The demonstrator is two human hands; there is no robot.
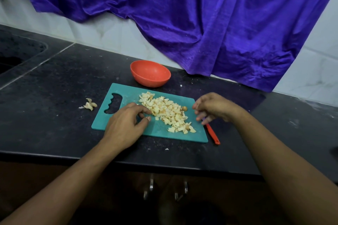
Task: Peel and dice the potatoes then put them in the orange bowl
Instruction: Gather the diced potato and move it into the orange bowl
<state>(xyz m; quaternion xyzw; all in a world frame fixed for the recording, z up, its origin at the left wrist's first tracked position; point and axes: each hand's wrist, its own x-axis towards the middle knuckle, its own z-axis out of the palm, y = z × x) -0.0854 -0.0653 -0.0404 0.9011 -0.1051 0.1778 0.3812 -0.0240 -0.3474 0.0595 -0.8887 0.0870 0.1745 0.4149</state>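
One teal cutting board (128, 95) lies at the centre of the frame on the dark desk (54, 82), its handle cutout toward the left. One heap of diced potato (164, 110) covers the middle and right part of the board; the pieces are too many and too small to count. One orange bowl (150, 73) stands on the desk just beyond the board's far edge, apparently empty, well clear of the heap. One small pile of peelings (89, 105) lies on the desk left of the board. One red-handled tool (213, 134) lies just beside the board's right edge; its working end is hidden under the hand.

The board's near edge sits close to the front edge of the desk. Open desk surface extends left of the peelings and right of the red handle. A purple cloth (201, 14) hangs across the wall in the upper part of the frame, its lower folds resting on the desk to the right of the bowl.

The left hand (126, 123) rests on the board, fingers (144, 110) curled loosely and touching the left edge of the heap. The right hand (213, 106) hovers over the board's right edge, fingers spread apart and pointing down, holding nothing.
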